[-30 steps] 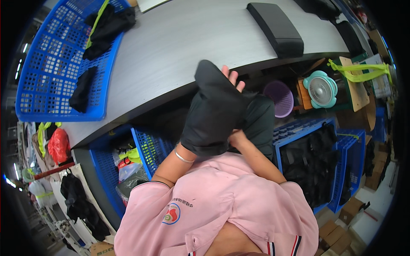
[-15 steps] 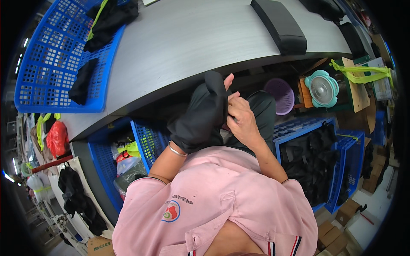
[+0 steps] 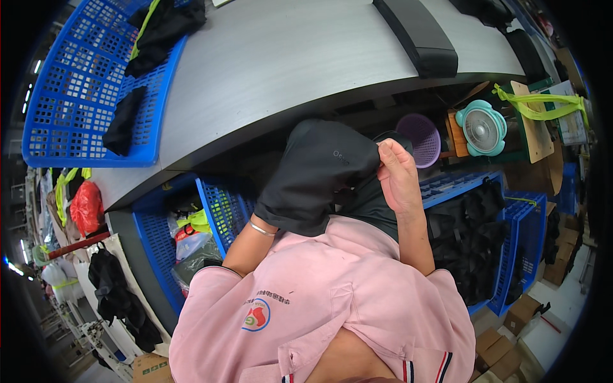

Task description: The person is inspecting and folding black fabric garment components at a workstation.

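A black fabric cover (image 3: 316, 175) is slipped over my left hand, which is hidden inside it; only the left wrist with a thin bracelet (image 3: 260, 228) shows below the hem. My right hand (image 3: 397, 179) pinches the cover's upper right edge with thumb and fingers. Both hands are held close to my chest, just in front of the grey table's (image 3: 287, 76) near edge. More dark fabric (image 3: 373, 204) hangs beneath the right hand against my pink shirt.
A blue basket (image 3: 57, 127) with black pieces sits on the table's left, and a long black box (image 3: 415, 32) lies at its far right. Below are a purple basket (image 3: 418, 137), a teal fan (image 3: 482, 127) and blue crates (image 3: 523, 217) of black items.
The cover and both hands have come down from the table edge toward my chest. The right hand has shifted to grip the cover's right edge.
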{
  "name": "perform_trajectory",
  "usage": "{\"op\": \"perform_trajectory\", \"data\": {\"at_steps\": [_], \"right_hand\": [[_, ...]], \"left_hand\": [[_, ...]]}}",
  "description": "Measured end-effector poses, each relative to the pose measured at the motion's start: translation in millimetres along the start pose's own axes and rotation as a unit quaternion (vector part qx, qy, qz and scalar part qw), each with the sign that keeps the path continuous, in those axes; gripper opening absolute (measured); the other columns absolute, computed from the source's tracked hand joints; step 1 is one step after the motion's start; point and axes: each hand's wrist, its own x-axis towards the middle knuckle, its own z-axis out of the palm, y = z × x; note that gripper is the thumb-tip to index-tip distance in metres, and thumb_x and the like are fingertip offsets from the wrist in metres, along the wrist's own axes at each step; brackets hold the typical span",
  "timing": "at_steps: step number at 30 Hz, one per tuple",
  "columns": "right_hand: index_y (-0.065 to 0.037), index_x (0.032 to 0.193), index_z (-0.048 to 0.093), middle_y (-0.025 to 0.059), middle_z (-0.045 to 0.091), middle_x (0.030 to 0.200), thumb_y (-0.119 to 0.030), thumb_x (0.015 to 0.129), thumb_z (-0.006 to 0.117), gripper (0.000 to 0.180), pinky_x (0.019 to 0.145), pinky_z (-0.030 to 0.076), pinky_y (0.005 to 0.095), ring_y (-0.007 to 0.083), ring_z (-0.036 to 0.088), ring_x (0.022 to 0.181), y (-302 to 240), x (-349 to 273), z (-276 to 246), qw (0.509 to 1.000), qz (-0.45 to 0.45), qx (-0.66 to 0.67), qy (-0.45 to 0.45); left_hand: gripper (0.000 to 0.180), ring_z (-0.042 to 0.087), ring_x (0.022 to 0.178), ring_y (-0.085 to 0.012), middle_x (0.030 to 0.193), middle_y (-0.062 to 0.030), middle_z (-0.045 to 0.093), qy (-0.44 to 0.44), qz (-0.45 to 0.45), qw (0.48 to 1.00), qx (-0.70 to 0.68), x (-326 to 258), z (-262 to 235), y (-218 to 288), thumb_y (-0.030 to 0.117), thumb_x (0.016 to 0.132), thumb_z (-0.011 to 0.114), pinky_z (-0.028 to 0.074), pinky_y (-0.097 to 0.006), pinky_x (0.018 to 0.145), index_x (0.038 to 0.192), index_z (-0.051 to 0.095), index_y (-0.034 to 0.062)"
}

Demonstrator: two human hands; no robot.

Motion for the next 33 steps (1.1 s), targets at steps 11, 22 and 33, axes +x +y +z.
{"op": "perform_trajectory", "data": {"at_steps": [11, 22, 33], "right_hand": [[0.0, 0.109, 0.06, 0.0072, 0.068, 0.105, -0.021, 0.104, 0.054, 0.022, 0.077, 0.049, 0.0236, 0.0085, 0.063, 0.088, -27.3, 39.5, 20.6, 0.971, -0.183, -0.119, 0.1], [-0.003, 0.132, 0.055, 0.0161, 0.051, 0.141, 0.0, 0.079, 0.073, 0.056, 0.103, 0.043, 0.0407, 0.0337, 0.05, 0.129, -3.7, -25.7, 28.8, 0.725, -0.394, -0.56, 0.077], [-0.01, 0.119, 0.065, 0.0095, 0.058, 0.137, 0.007, 0.073, 0.073, 0.049, 0.107, 0.038, 0.0411, 0.03, 0.05, 0.133, -12.2, -10.8, 37.7, 0.731, -0.339, -0.591, -0.044]], "left_hand": [[0.052, 0.044, 0.137, -0.0227, 0.148, -0.0128, 0.047, 0.103, -0.082, 0.929, -0.344, 5.4, 1.8, 19.6, 0.011, 0.096, 0.059, 0.034, -0.036, 0.114, 0.144, 0.045, 0.0005], [0.052, 0.045, 0.136, -0.0221, 0.147, -0.0121, 0.048, 0.189, -0.132, 0.736, -0.637, 16.8, 7.2, 39.4, 0.011, 0.096, 0.059, 0.035, -0.036, 0.114, 0.144, 0.045, 0.0011], [0.051, 0.05, 0.131, -0.0226, 0.144, -0.0115, 0.051, 0.157, -0.108, 0.981, -0.031, 2.6, -2.4, 16.0, 0.012, 0.097, 0.058, 0.038, -0.035, 0.112, 0.145, 0.044, 0.0024]]}}
